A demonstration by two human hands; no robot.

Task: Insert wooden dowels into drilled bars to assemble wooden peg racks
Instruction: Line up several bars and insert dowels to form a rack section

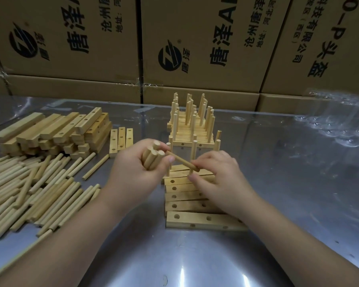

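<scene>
Gripping a bundle of dowels (152, 157) upright, the left hand (133, 172) curls around it at centre; the right hand (218, 179) pinches a single dowel (182, 161), tilted, just above the drilled bars (187, 206). A heap of loose dowels (29, 187) lies at nine o'clock, finished racks (192, 123) at twelve.

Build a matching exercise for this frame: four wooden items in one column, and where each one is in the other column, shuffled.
Items
1. bundle of dowels
2. single dowel
3. finished peg racks
4. loose dowel pile

Places
A. stacked at the back of the table, pegs upright
B. lying on the table at the left
C. gripped in the left hand
D. pinched by the right hand above the drilled bars

Pairs: 1-C, 2-D, 3-A, 4-B
</scene>
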